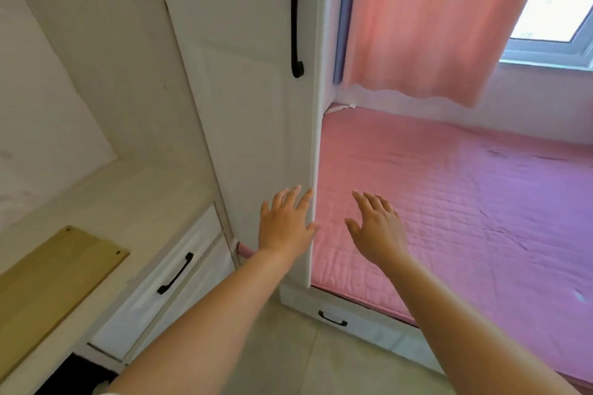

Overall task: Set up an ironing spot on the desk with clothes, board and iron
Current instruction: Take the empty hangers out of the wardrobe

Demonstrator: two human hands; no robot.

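A pale wooden board (54, 279) lies flat on the white desk (106, 199) at the lower left. My left hand (285, 224) is spread flat against the lower edge of a tall white wardrobe door (253, 112) with a black handle (297, 22). My right hand (378, 231) hovers beside it with fingers apart, over the pink bed, holding nothing. No clothes or iron are in view.
A bed with a pink quilted cover (455, 202) fills the right side, with a drawer (333, 319) under it. Pink curtains (426, 19) hang by a window (558, 3). The desk drawer (167, 279) has a black handle. Beige floor lies below.
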